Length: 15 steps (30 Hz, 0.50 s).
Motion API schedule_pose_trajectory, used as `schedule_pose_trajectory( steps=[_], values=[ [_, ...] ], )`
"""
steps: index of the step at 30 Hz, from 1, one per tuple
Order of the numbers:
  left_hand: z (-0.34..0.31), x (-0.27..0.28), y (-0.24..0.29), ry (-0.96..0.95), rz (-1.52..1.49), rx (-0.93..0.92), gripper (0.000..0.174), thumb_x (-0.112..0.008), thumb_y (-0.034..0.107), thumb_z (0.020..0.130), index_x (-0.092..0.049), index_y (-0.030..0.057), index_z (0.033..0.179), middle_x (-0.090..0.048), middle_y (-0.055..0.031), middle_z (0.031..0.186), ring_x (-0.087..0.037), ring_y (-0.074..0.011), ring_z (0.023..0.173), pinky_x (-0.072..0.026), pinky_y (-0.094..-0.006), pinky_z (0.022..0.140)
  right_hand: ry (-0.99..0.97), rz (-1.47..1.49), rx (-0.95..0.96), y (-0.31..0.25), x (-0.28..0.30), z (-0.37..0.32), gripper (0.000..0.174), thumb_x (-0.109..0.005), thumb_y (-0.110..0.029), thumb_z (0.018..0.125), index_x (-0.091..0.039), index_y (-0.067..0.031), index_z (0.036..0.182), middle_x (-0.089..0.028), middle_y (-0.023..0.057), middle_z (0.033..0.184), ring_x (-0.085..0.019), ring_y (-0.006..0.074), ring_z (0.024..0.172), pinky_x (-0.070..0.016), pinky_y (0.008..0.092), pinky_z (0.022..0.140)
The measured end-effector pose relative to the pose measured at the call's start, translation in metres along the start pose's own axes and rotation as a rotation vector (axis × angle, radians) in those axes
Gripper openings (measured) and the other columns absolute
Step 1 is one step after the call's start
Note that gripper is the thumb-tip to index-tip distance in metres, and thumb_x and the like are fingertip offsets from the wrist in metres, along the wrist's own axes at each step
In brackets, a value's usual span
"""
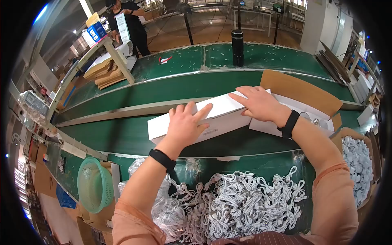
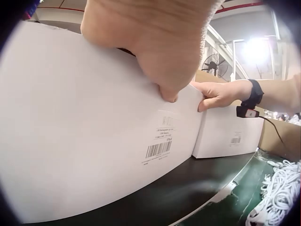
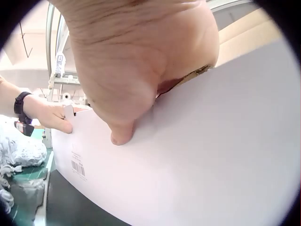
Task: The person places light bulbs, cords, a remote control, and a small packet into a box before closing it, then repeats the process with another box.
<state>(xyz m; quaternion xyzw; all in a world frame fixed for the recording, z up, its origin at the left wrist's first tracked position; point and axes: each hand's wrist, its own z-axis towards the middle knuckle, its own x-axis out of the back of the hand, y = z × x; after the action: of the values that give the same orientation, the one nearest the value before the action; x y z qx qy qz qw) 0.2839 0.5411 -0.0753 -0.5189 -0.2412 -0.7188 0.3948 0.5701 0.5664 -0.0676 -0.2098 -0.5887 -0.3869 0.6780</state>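
A long white box [image 1: 224, 127] with a printed barcode label stands on the green conveyor belt, its lid lying over the top. My left hand [image 1: 183, 124] lies spread over the box's left part, fingers across the lid and thumb against the front face. Over the right end, my right hand [image 1: 261, 104] rests with straight fingers on the top. Its thumb [image 3: 123, 133] presses the front face in the right wrist view. A narrow dark gap shows under the lid edge near that palm. Beside the right end stands an open box [image 1: 269, 128] with a brown raised flap and small round items inside.
White coiled cables [image 1: 249, 204] lie heaped in front, beside clear plastic bags [image 1: 167, 212]. A green basket [image 1: 94, 185] stands at left, a carton of small white parts [image 1: 357, 167] at right. A black cylinder [image 1: 237, 47] stands across the belt; a person [image 1: 139, 24] stands at far left.
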Motion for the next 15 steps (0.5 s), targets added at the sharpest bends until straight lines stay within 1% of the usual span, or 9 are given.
schedule_pose_trajectory(
  steps=[2,3,5,6,8,9,12,14,15],
  values=[
    [0.007,0.003,0.010,-0.023,-0.013,0.012,0.058,-0.068,0.038,0.082,-0.049,0.0343,0.136,-0.052,-0.0135,0.126,-0.053,-0.0328,0.101,-0.0393,-0.0459,0.086,-0.094,-0.126,-0.075,-0.007,0.020,0.000,0.086,-0.078,-0.037,0.069,-0.041,-0.0131,0.142,-0.046,0.0184,0.138,-0.042,0.0305,0.130,-0.0336,0.0445,0.106],
    [0.007,0.004,0.013,-0.020,-0.007,0.004,0.058,-0.068,0.038,0.082,-0.049,0.0343,0.136,-0.052,-0.0135,0.126,-0.053,-0.0328,0.101,-0.0393,-0.0459,0.086,-0.087,-0.127,-0.082,-0.016,0.022,0.005,0.086,-0.078,-0.037,0.069,-0.041,-0.0131,0.142,-0.046,0.0184,0.138,-0.042,0.0305,0.130,-0.0336,0.0445,0.106],
    [0.004,0.005,0.016,-0.017,0.017,0.002,0.058,-0.068,0.038,0.082,-0.048,0.0331,0.137,-0.051,-0.0140,0.128,-0.052,-0.0342,0.106,-0.0396,-0.0465,0.088,0.062,-0.003,0.021,-0.031,0.015,0.011,0.089,-0.081,-0.038,0.065,-0.042,-0.0111,0.140,-0.047,0.0190,0.137,-0.043,0.0310,0.129,-0.0331,0.0451,0.107],
    [-0.001,0.006,0.011,-0.017,0.025,0.004,0.058,-0.068,0.038,0.082,-0.048,0.0331,0.137,-0.051,-0.0140,0.128,-0.052,-0.0342,0.106,-0.0396,-0.0465,0.088,0.204,0.085,-0.040,-0.040,-0.006,0.007,0.088,-0.083,-0.036,0.062,-0.045,-0.0102,0.137,-0.049,0.0175,0.133,-0.044,0.0311,0.128,-0.0343,0.0460,0.106],
    [-0.007,0.009,-0.004,0.003,-0.015,-0.128,0.060,-0.067,0.038,0.082,-0.047,0.0312,0.137,-0.050,-0.0149,0.129,-0.050,-0.0350,0.111,-0.0386,-0.0470,0.093,0.223,0.091,-0.032,-0.043,-0.008,0.008,0.088,-0.083,-0.034,0.063,-0.043,-0.0095,0.138,-0.047,0.0176,0.135,-0.043,0.0325,0.128,-0.0334,0.0462,0.107],
    [-0.012,0.009,-0.009,0.001,-0.008,-0.124,0.060,-0.067,0.038,0.082,-0.047,0.0312,0.137,-0.050,-0.0149,0.129,-0.050,-0.0350,0.111,-0.0386,-0.0470,0.093,0.229,0.109,-0.039,-0.046,-0.010,0.008,0.089,-0.083,-0.033,0.064,-0.041,-0.0087,0.139,-0.046,0.0177,0.136,-0.042,0.0339,0.129,-0.0324,0.0463,0.109],
    [-0.016,0.009,-0.017,-0.025,-0.034,0.006,0.060,-0.067,0.036,0.081,-0.047,0.0290,0.137,-0.050,-0.0143,0.130,-0.049,-0.0333,0.115,-0.0369,-0.0467,0.097,0.223,0.126,-0.049,-0.045,-0.015,0.021,0.084,-0.082,-0.031,0.066,-0.043,-0.0103,0.138,-0.048,0.0162,0.134,-0.042,0.0324,0.129,-0.0337,0.0454,0.108],
    [-0.018,0.004,-0.019,0.019,-0.003,0.003,0.059,-0.068,0.037,0.081,-0.048,0.0293,0.136,-0.051,-0.0130,0.128,-0.050,-0.0319,0.114,-0.0374,-0.0463,0.095,0.203,0.126,-0.046,-0.048,-0.012,0.029,0.081,-0.081,-0.031,0.067,-0.046,-0.0118,0.137,-0.049,0.0153,0.134,-0.043,0.0313,0.129,-0.0344,0.0448,0.107],
    [-0.019,0.002,-0.023,0.046,0.030,-0.004,0.058,-0.068,0.037,0.081,-0.048,0.0296,0.135,-0.052,-0.0116,0.126,-0.051,-0.0305,0.112,-0.0378,-0.0459,0.094,0.307,0.162,-0.052,-0.056,-0.014,0.030,0.069,-0.078,-0.031,0.071,-0.051,-0.0119,0.132,-0.052,0.0139,0.129,-0.046,0.0313,0.125,-0.0367,0.0449,0.104]
  ],
)
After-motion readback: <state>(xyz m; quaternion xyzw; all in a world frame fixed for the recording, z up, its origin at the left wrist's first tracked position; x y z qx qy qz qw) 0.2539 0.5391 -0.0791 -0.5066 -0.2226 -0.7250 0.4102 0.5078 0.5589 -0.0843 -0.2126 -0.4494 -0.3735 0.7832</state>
